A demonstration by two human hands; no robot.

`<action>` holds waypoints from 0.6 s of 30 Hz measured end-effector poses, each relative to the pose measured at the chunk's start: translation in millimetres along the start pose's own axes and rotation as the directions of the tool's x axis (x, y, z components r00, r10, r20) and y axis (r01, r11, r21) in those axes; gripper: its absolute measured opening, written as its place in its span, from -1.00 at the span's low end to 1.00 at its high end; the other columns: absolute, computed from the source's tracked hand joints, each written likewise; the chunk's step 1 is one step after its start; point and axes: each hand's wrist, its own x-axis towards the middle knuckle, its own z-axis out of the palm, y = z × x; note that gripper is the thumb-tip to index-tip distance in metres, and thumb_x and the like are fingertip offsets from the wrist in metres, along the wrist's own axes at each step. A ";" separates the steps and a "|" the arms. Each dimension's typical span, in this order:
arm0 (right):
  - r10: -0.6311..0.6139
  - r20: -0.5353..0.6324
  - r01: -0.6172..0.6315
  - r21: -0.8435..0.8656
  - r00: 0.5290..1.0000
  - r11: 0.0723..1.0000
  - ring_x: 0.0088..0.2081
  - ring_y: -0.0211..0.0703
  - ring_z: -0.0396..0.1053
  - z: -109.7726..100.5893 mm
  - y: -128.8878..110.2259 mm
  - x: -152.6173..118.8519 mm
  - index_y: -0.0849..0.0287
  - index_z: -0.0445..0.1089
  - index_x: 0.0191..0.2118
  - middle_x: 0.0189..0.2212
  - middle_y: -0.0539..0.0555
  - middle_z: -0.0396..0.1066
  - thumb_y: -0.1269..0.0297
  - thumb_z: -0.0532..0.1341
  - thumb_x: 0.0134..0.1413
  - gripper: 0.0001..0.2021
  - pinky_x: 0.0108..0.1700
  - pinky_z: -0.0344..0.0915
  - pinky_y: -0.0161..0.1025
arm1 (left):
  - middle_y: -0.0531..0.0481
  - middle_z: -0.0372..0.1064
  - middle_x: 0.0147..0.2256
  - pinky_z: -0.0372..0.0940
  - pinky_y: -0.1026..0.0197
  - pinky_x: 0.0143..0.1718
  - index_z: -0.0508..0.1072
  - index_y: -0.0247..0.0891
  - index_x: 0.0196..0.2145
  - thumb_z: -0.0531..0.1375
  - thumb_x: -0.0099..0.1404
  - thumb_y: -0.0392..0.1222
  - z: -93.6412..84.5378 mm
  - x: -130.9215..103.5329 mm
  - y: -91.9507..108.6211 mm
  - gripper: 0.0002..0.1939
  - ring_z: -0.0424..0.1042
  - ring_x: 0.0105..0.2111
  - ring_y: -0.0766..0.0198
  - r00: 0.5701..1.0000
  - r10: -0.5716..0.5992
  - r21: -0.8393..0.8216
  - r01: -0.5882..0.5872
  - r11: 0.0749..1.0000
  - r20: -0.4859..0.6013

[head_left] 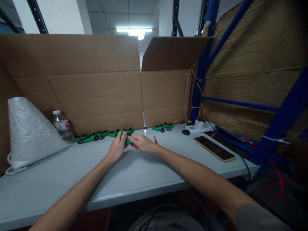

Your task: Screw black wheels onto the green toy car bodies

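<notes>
Both hands meet over the table, near its back edge, around a green toy car [128, 141]. My left hand [117, 146] is closed around it, with the thumb on top. From the other side my right hand [141, 143] pinches the same car, and the fingers cover much of it. Behind the hands stands a row of green toy race cars [87, 138] with black wheels, along the cardboard. Two more green toy cars [163, 127] stand right of the row. Just beyond my right wrist lies a small red pointed object [155, 139], partly hidden by the arm.
A cardboard wall [101, 93] closes off the back of the white table [72, 179]. At left are a white bag [33, 134] and a plastic bottle [63, 126]. On the right lie a phone [214, 148] and a power strip [199, 126] with cables, beside a blue metal frame [271, 138].
</notes>
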 end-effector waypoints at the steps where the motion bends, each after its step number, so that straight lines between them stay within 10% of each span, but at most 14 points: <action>1: -0.028 -0.018 0.026 -0.102 0.999 0.994 -0.46 -0.24 0.32 -0.9 -1.5 -1.2 0.18 0.37 -0.38 -0.55 -0.01 0.35 -0.16 -0.03 0.49 -0.44 -0.34 0.13 -0.31 | 0.14 0.23 -0.52 0.18 0.25 -0.44 0.26 -0.17 -0.29 -0.04 0.49 0.33 0.0 -0.2 0.4 -0.50 0.27 -0.51 0.28 1.000 -0.001 0.001 0.001 1.000 -0.011; 8: -0.259 -0.064 0.165 -0.624 0.964 0.764 -0.22 -0.04 0.41 -8.0 -14.5 -8.2 0.18 0.37 -0.11 -0.25 0.16 0.48 -0.05 0.21 0.39 -0.66 -0.24 0.18 -0.22 | 0.13 0.21 -0.48 0.22 0.26 -0.48 0.27 -0.18 -0.28 -0.03 0.46 0.38 2.5 -1.7 6.5 -0.46 0.26 -0.52 0.30 0.998 -0.058 -0.120 0.055 0.991 -0.027; 18: -0.414 -0.025 0.280 -0.698 0.910 0.659 -0.01 0.02 0.36 -9.2 -17.8 -10.2 0.16 0.27 0.00 -0.07 0.21 0.42 0.06 0.22 0.40 -0.71 -0.11 0.31 -0.16 | 0.13 0.21 -0.54 0.16 0.25 -0.51 0.28 -0.19 -0.30 -0.05 0.47 0.39 -2.4 2.8 7.0 -0.44 0.24 -0.55 0.29 0.998 -0.051 -0.081 0.048 0.996 -0.028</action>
